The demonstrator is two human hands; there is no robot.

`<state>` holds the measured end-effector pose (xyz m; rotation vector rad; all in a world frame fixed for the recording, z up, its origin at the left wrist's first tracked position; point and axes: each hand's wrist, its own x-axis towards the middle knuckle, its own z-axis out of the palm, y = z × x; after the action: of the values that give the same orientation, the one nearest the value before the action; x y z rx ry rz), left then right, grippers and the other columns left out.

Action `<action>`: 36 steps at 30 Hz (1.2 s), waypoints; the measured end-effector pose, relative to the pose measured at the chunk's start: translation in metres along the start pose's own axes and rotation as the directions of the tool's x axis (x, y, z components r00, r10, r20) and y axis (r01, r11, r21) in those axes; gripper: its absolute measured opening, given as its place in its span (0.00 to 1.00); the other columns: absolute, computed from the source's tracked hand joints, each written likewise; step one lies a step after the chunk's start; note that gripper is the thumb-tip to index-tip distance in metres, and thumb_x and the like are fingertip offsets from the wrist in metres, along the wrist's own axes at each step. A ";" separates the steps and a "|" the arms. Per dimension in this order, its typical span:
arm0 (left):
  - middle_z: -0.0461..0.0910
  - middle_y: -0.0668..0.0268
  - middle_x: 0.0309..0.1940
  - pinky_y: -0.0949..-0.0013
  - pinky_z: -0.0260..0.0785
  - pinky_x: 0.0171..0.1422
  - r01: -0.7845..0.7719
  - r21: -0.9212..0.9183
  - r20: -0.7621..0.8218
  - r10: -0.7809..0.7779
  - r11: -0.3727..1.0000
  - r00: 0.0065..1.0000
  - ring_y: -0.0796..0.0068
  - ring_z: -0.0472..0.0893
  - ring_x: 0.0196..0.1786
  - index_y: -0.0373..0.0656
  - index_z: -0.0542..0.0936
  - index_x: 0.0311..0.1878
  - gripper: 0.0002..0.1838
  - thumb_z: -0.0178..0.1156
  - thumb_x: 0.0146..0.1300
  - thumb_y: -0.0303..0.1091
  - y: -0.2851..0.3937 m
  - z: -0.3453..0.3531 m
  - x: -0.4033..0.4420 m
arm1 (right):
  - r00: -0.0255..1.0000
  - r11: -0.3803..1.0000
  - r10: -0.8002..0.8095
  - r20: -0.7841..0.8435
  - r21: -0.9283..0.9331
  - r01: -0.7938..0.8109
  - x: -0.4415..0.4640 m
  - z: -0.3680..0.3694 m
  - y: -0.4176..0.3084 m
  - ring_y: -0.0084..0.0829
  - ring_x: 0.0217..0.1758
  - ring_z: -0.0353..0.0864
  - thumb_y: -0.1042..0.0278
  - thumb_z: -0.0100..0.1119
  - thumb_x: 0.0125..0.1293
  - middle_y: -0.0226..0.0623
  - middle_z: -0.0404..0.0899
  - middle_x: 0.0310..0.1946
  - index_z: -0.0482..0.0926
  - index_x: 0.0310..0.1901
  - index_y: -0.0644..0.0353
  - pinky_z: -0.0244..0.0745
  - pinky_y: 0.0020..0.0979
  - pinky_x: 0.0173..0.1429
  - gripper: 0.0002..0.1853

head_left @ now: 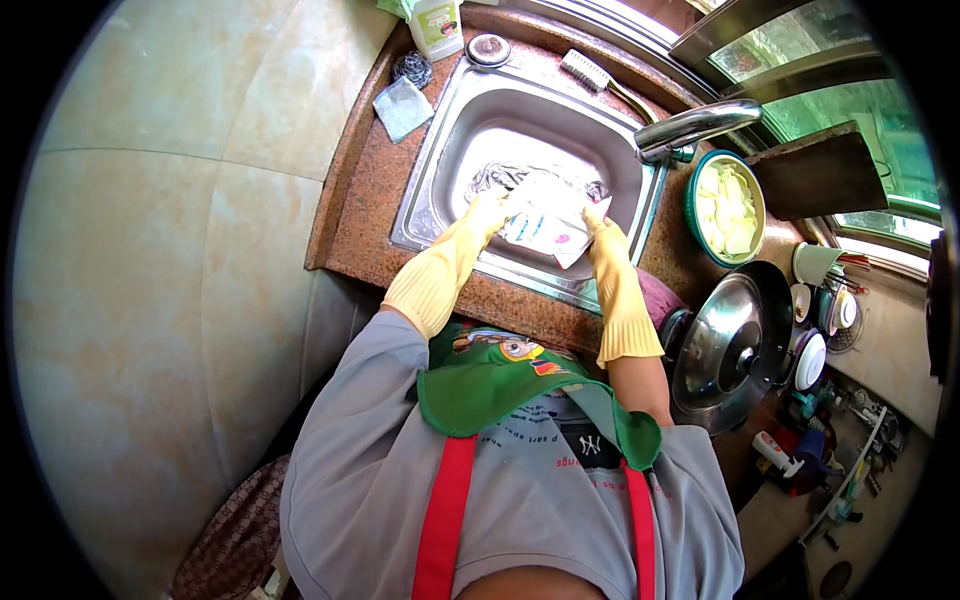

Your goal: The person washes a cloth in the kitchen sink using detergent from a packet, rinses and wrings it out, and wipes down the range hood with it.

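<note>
My hands wear long pale yellow rubber gloves and are held over the steel sink [478, 112]. Between them is a limp white piece with blue and pink print [545, 222]; whether it is cloth or plastic I cannot tell. My left hand [490, 212] grips its left side, fingers partly hidden in the glare. On its right edge, near a pointed corner, my right hand [598, 222] is closed. A crumpled dark-and-white striped bundle [492, 178] shows just behind the white piece, inside the basin.
A chrome faucet [700, 125] reaches over the sink's right side. Around the rim are a scrub brush [588, 72], a blue cloth [403, 108], a wire scourer [412, 68] and a bottle [437, 28]. Rightward stand a bowl of pale slices [727, 208] and a lidded wok [728, 350].
</note>
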<state>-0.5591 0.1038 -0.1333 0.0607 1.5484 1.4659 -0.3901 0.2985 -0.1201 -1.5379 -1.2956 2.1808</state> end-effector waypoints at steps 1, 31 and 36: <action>0.86 0.63 0.42 0.73 0.73 0.38 -0.027 -0.008 -0.026 0.027 1.000 0.999 0.79 0.83 0.39 0.34 0.82 0.60 0.22 0.72 0.63 0.28 -0.005 -0.001 0.002 | 1.000 1.000 0.018 0.014 0.012 -0.018 -0.001 0.002 -0.001 0.35 0.49 0.85 0.53 0.69 0.71 0.45 0.83 0.56 0.73 0.66 0.69 0.80 0.34 0.56 0.32; 0.84 0.46 0.53 0.53 0.74 0.64 -0.076 0.930 -0.198 0.663 0.359 0.722 0.43 0.83 0.54 0.33 0.74 0.69 0.34 0.70 0.62 0.40 0.089 -0.044 -0.091 | 0.860 -0.196 -0.298 0.415 -0.908 0.370 0.113 0.088 0.030 0.41 0.46 0.88 0.66 0.60 0.61 0.41 0.90 0.36 0.90 0.35 0.49 0.77 0.44 0.59 0.08; 0.85 0.48 0.54 0.55 0.73 0.66 -0.294 0.902 -0.060 0.766 0.315 0.640 0.47 0.83 0.55 0.33 0.77 0.65 0.30 0.70 0.61 0.35 0.076 -0.020 -0.083 | 0.992 0.449 -0.001 0.127 -0.886 0.114 0.094 0.060 -0.027 0.30 0.35 0.88 0.66 0.66 0.59 0.39 0.89 0.29 0.87 0.30 0.57 0.81 0.34 0.43 0.05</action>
<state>-0.5692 0.0590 -0.0282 0.9963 2.7950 1.0565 -0.4915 0.3365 -0.1593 -1.5505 -2.7932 1.5096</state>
